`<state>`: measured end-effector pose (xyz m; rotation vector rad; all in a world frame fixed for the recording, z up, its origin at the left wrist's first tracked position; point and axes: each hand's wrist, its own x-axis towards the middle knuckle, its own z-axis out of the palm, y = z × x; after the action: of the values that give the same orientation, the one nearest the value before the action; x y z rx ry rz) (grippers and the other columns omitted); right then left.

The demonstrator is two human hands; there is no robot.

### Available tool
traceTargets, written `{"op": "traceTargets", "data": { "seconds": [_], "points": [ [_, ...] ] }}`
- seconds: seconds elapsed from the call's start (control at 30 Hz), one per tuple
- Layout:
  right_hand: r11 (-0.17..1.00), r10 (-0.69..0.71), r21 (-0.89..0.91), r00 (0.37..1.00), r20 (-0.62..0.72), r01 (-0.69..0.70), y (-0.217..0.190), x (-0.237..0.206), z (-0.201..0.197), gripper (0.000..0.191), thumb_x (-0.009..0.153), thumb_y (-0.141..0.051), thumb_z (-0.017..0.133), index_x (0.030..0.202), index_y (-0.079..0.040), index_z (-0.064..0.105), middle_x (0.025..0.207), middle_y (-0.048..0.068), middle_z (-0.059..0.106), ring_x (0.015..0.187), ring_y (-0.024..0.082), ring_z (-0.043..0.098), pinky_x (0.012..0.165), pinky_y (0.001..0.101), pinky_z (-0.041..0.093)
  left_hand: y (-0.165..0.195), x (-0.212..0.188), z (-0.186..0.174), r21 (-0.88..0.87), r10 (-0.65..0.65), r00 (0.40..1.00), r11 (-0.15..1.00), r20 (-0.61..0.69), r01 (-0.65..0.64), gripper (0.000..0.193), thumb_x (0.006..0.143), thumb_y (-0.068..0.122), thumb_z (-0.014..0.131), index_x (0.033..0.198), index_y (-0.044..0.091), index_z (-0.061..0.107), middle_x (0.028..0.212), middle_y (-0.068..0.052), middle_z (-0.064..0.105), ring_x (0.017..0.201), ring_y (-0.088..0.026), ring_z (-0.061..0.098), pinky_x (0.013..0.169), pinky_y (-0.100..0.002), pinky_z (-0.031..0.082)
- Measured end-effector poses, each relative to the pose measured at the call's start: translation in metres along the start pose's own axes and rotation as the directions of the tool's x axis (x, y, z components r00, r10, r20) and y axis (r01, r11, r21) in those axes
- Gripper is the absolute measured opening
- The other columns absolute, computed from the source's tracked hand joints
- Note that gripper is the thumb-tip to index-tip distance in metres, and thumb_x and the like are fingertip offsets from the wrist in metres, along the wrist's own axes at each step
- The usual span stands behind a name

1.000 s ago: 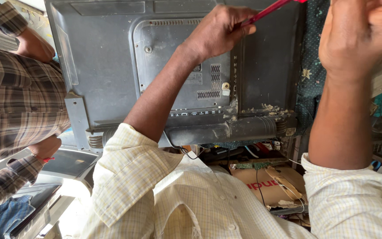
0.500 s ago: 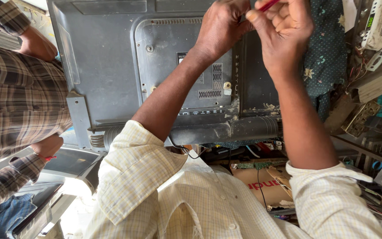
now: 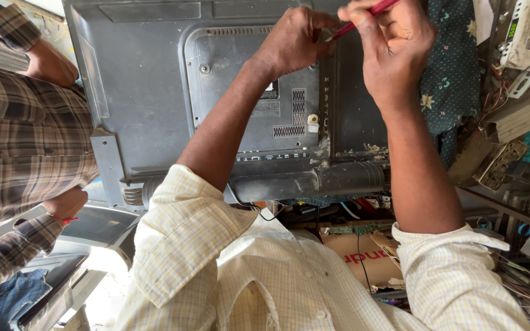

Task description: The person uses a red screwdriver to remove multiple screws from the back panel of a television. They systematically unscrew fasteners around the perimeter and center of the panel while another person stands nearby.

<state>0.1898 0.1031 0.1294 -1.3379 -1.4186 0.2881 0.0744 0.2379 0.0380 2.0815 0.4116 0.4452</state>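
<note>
Your right hand [image 3: 394, 49] pinches a red tool [image 3: 363, 18], fingers curled tight round the shaft, tip angled down-left toward the TV back [image 3: 154, 92]. Your left hand [image 3: 295, 40] rests on the panel just beside the tip, fingers bent & bunched; can't tell if it grips anything. A plaid-shirted co-worker [image 3: 13, 135] stands at the TV's left edge.

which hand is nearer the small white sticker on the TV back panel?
Left. The left hand is on the panel just above the white sticker; the right hand, holding the red screwdriver, sits farther right.
</note>
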Motion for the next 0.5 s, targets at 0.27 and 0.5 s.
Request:
{"op": "traceTargets", "data": {
  "seconds": [0.27,0.5],
  "points": [
    [0.999,-0.043,0.012,0.999,-0.003,0.043,0.0041,-0.0070,-0.0048,0.023,0.112,0.014,0.067,0.128,0.002,0.056,0.118,0.017,0.064,0.104,0.023,0.069,0.094,0.0333,0.062,-0.0078,-0.0072,0.0035,0.403,0.038,0.999,0.914,0.000,-0.034,0.016,0.085,0.023,0.082,0.100,0.018,0.082,0.089,-0.010,0.077,0.079,-0.029,0.075,0.070,-0.044,0.060],
    [0.981,0.022,0.191,1.000,-0.021,-0.017,0.0003,-0.0099,-0.0070,0.033,0.108,0.011,0.067,0.135,0.005,0.047,0.124,0.016,0.065,0.122,0.024,0.068,0.109,0.0362,0.061,-0.0080,-0.0099,0.0022,0.396,0.165,0.986,0.906,-0.008,-0.149,0.020,0.084,0.022,0.082,0.104,0.020,0.082,0.090,-0.008,0.078,0.080,-0.029,0.075,0.067,-0.043,0.059]
  ]
}}
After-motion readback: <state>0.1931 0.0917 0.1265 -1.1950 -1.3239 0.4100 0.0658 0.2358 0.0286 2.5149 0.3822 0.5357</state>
